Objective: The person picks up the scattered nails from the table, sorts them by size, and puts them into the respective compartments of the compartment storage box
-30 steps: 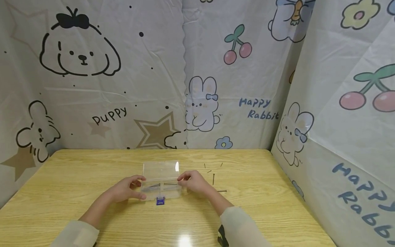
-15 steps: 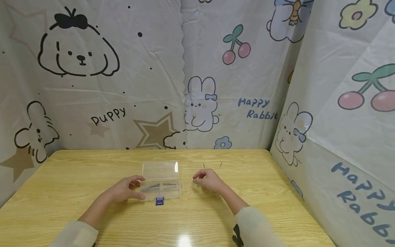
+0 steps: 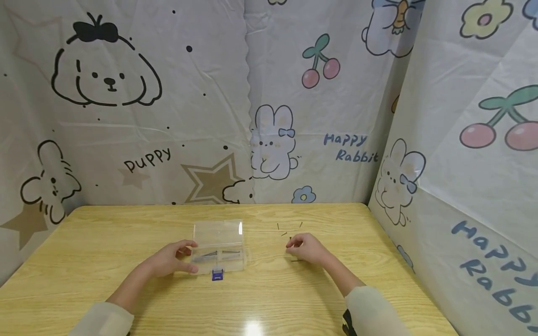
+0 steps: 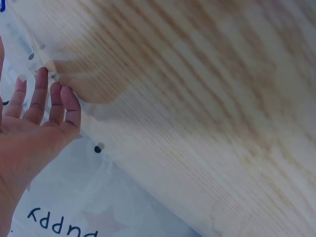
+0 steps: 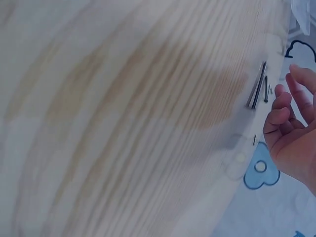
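Observation:
A clear plastic box (image 3: 206, 269) with a blue latch (image 3: 217, 275) lies with its lid (image 3: 218, 232) raised back, and thin dark nails (image 3: 231, 252) rest in its compartments. My left hand (image 3: 170, 257) holds the box's left side, thumb at the front corner and fingers farther back. Over the loose nails on the right is my right hand (image 3: 310, 248), its fingers bent and nothing visible between them. One long nail (image 3: 296, 261) shows partly below that hand. In the right wrist view, a long nail (image 5: 259, 89) and smaller ones lie beside the loosely curled fingers (image 5: 281, 116).
Small nails (image 3: 284, 234) are scattered beyond the right hand on the wooden table (image 3: 147, 303). A printed cloth (image 3: 201, 116) hangs behind the table and along its right side.
My right hand has left the box's right edge and moved right to the loose nails. The left hand stays at the box.

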A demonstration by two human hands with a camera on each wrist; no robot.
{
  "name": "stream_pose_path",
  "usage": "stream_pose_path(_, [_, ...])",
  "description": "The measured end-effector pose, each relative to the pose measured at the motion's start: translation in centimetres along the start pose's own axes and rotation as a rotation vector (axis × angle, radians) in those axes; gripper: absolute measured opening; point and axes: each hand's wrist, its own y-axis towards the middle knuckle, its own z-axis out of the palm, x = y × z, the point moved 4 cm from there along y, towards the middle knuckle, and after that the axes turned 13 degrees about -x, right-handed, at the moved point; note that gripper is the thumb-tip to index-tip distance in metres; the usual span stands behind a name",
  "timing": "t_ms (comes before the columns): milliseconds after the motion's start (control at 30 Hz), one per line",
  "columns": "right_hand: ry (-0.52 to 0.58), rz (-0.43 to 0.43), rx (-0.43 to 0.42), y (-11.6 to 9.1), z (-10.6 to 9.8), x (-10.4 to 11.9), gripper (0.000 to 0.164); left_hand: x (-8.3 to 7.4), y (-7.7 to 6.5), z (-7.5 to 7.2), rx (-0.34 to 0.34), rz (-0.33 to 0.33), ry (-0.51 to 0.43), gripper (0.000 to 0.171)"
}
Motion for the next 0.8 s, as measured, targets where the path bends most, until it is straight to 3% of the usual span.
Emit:
stream_pose_path(433, [-0.082, -0.02, 0.046, -1.3, -2.9, -2.5, 0.013, 0.2, 0.1, 0.1, -0.002, -0.031, 0.0, 0.076])
stream_pose_path(800, [-0.066, -0.008, 0.07, -1.9, -2.9, -3.9, 0.012, 0.2, 0.1, 0.0, -0.003, -0.011, 0.01, 0.074])
